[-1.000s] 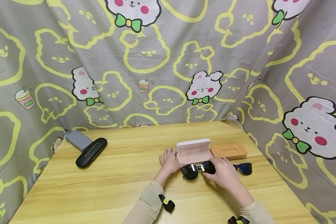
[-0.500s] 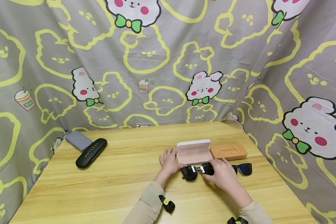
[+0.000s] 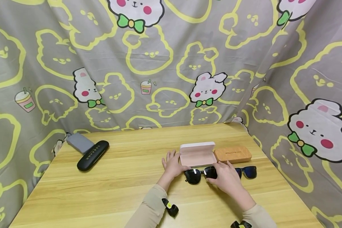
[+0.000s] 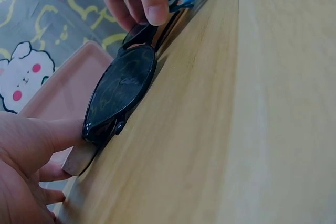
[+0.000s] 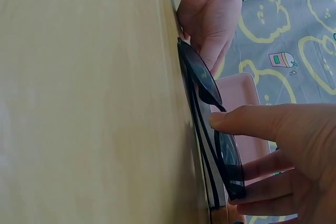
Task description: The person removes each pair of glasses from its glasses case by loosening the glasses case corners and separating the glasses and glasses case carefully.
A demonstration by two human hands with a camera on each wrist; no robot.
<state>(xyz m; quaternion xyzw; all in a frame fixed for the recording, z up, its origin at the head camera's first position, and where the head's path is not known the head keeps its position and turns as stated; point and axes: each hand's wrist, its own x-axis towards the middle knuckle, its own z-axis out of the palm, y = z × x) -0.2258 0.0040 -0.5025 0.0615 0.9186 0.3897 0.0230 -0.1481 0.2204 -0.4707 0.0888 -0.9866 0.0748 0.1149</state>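
Observation:
Dark sunglasses (image 3: 193, 176) lie along the front edge of a glasses case (image 3: 198, 157) with a pink lining and its lid up. My right hand (image 3: 227, 175) pinches their right end, thumb on one side and fingers on the other, partly covering that lens. The sunglasses' temples (image 5: 206, 150) are folded behind the lenses. At the case's left front corner is my left hand (image 3: 173, 165), its fingers spread and fairly straight. Its thumb (image 4: 65, 132) is right at the left end of the sunglasses.
A tan glasses case (image 3: 233, 154) sits right of the pink-lined one, with blue-lensed sunglasses (image 3: 250, 172) in front, partly behind my right hand. At the far left, a black glasses case (image 3: 92, 155) overlaps a grey case (image 3: 80, 142). A patterned curtain (image 3: 165, 63) borders the wooden table (image 3: 117, 196).
The sunglasses have shifted slightly left and toward me, with my right hand moving along. My left hand stays in place.

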